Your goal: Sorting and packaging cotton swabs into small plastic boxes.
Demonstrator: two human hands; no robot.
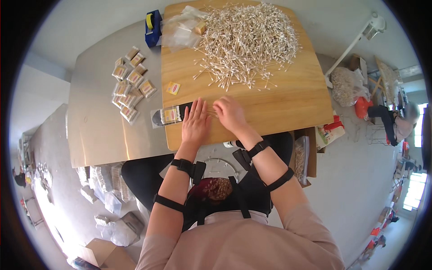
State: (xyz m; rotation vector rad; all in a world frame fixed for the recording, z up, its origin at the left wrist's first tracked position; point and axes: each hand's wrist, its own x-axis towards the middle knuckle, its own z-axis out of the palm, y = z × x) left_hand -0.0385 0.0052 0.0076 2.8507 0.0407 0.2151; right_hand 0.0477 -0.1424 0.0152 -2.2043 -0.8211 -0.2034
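Observation:
My left hand (pixel 196 123) lies flat near the front of the wooden board, fingers stretched and side by side over a black strip (pixel 185 108). Just left of it, a clear packet of cotton swabs (pixel 170 115) with a yellow label sits across the board's left edge. Curled fingers of my right hand (pixel 229 113) pinch a few thin cotton swabs (pixel 213 113), whose sticks run toward the left hand. How many they are, and their ends, I cannot make out. A loose yellow card (pixel 173 87) rests a little beyond the packet.
A large heap of loose cotton swabs (pixel 247 40) covers the board's far part, beside clear plastic bags (pixel 182 31). A blue tape dispenser (pixel 153 28) stands at the far left. Several filled packs (pixel 135 77) are piled on the metal table (pixel 96 130). Another person (pixel 400 123) sits far right.

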